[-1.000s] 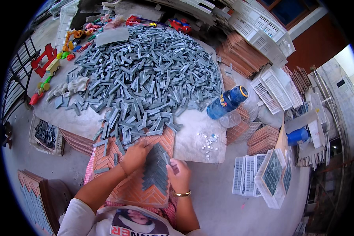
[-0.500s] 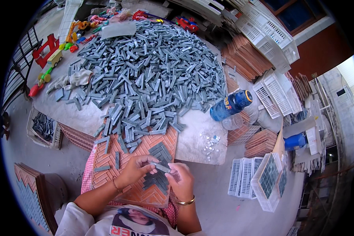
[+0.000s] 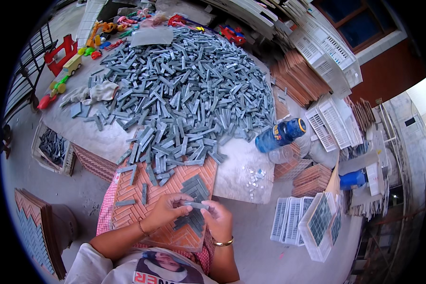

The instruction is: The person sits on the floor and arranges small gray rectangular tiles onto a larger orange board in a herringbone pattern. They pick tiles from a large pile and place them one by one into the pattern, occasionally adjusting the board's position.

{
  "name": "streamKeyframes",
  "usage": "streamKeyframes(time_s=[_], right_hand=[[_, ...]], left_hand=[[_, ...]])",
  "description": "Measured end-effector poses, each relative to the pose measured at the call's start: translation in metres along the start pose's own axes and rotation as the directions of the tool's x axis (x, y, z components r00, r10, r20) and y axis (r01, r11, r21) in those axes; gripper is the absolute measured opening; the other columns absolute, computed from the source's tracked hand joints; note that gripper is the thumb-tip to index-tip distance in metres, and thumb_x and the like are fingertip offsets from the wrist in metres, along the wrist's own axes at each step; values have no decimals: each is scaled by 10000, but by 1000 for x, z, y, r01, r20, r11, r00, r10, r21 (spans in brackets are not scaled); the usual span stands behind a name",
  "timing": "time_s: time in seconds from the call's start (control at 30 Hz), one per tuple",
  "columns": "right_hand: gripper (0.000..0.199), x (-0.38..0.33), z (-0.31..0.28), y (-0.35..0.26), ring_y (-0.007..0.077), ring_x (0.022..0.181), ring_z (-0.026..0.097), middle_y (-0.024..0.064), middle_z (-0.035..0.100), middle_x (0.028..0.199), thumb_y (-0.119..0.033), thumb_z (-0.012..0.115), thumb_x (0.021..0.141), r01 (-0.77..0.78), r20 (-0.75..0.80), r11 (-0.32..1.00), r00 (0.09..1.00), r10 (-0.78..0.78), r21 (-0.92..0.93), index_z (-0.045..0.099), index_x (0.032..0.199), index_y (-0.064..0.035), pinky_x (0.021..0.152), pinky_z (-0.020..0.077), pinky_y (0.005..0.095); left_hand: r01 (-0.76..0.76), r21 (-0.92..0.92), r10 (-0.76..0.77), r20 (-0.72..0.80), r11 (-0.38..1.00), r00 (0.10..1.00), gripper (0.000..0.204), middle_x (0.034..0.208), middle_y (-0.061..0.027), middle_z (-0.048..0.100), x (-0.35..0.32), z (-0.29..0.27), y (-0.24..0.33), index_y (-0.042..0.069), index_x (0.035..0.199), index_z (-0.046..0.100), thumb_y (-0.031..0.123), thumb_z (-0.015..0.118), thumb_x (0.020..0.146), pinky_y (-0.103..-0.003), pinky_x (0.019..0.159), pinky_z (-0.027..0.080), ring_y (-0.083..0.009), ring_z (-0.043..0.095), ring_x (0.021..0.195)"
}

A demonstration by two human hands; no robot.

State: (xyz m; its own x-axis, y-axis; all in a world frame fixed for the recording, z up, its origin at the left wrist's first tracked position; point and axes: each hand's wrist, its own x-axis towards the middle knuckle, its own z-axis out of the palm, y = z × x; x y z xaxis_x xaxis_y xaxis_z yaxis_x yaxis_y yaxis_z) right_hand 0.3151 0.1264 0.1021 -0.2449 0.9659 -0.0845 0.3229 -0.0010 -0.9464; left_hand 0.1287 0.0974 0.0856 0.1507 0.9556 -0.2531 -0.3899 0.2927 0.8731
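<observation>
Between my two hands is a slim grey tile strip (image 3: 196, 205). My left hand (image 3: 169, 208) pinches one end, and my right hand (image 3: 217, 218), with a gold bangle at the wrist, pinches the other. Beneath them lies an orange herringbone-patterned board (image 3: 132, 213), with grey strips (image 3: 194, 187) set into its grooves at the right side. A few loose strips, such as one upright strip (image 3: 144, 193), rest on the board left of my hands. Beyond the board, a large heap of grey tile strips (image 3: 189, 90) covers the table.
White gloves (image 3: 92, 93) and plastic toys (image 3: 72, 65) lie left of the heap. A blue bottle (image 3: 280, 135) stands right, near small white pieces (image 3: 255, 177). White crates (image 3: 293, 220) and stacked orange boards (image 3: 300, 78) are at the right; another board stack (image 3: 40, 227) stands lower left.
The strip has turned from slanting to nearly level between my fingers. My hands stay over the board, and the whole view has shifted slightly.
</observation>
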Motion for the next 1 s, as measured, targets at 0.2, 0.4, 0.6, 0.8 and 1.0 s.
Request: streamKeyframes(time_s=[0.2,0.4,0.6,0.8,1.0], right_hand=[[242,5,6,-14,271,833,626,118,642,930,-83,731,732,277,141,908,959,-244,-314,663,961,-43,728,496,326],[223,27,0,9,268,749,609,115,632,854,-96,741,706,304,34,768,937,-346,-563,679,913,-43,674,489,349],[196,68,-4,44,299,688,594,127,615,795,-128,718,727,100,-168,830,959,-227,-549,666,902,-56,659,481,404],[187,69,4,58,265,685,637,138,660,817,-89,703,731,120,-166,856,959,-231,-503,680,912,-48,638,495,358],[163,84,-2,62,281,712,653,140,670,819,-70,653,765,196,-24,740,961,-275,-644,682,924,-46,683,508,350]], left_hand=[[21,152,-10,-75,988,997,147,782,-22,625,1,-10,-19,-35,949,636,97,604,890,-219,612,488,-81,582,664],[-43,193,63,-101,980,993,216,903,-58,639,2,-18,-17,-28,1089,589,53,544,893,-245,669,503,-102,601,763],[-129,294,195,-204,947,960,241,945,-49,638,-11,-65,-28,-2,1110,581,45,546,876,-262,734,494,-114,593,822],[-113,234,179,-286,966,941,201,963,-40,625,-52,-81,-11,-7,1079,580,34,519,892,-219,700,479,-93,581,817],[-88,222,153,-297,971,942,180,940,-45,622,-54,-83,-7,-22,1049,588,53,523,900,-222,659,470,-92,573,785]])
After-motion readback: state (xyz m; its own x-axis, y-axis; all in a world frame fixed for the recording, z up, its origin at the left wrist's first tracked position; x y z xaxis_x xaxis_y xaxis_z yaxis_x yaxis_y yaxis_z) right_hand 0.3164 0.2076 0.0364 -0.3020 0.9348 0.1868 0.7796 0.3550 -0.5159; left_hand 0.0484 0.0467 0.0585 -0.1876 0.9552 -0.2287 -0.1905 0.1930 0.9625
